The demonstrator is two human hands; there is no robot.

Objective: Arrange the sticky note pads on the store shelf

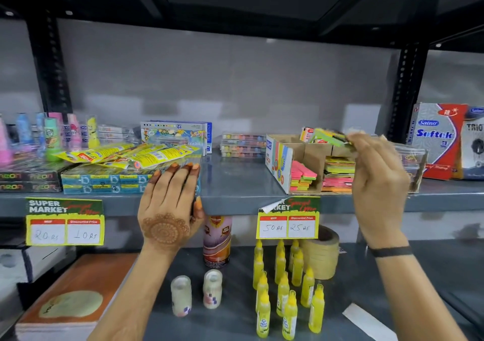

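My right hand (378, 175) holds a green sticky note pad (327, 137) pinched in its fingertips, raised above a divided cardboard display box (279, 162) on the grey shelf (235, 183). Inside the box lie stacks of pink, green and orange sticky note pads (303, 177), and more multicoloured pads (339, 175) fill the neighbouring compartment. Another small pad (306, 133) stands at the back of the box. My left hand (170, 201) rests flat, fingers together, on the shelf's front edge against blue packs (104, 182), holding nothing.
Yellow pouches (125, 154), a crayon box (178, 133) and colourful tubes (52, 136) fill the shelf's left part. Red Softek boxes (437, 141) stand at the far right. Two price tags (65, 222) hang off the edge. Below stand yellow glue bottles (285, 288), a tape roll (322, 254) and a can (217, 241).
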